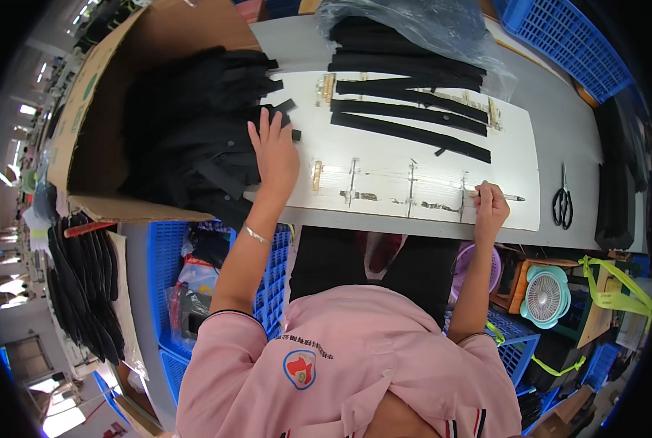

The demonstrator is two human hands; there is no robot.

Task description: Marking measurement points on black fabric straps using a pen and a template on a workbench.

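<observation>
My left hand (276, 157) lies with fingers stretched on the ends of a heap of black fabric strips (194, 131), which spills out of a cardboard box. My right hand (491, 204) is closed around a slim pen (514, 198), held over the near right part of a white board (377, 171). Dark lines and brownish tape marks run across the board. Further back on it, several black strips (413, 135) are spread side by side, some slanting. Behind them, more black strips (399, 60) lie close together, partly under clear plastic.
The cardboard box (99, 208) stands at the left, its open side toward the board. Scissors with black handles (562, 204) lie right of the board. A blue basket (570, 44) sits at the back right, above dark stacked material (614, 197). Clear plastic (428, 25) covers the far edge.
</observation>
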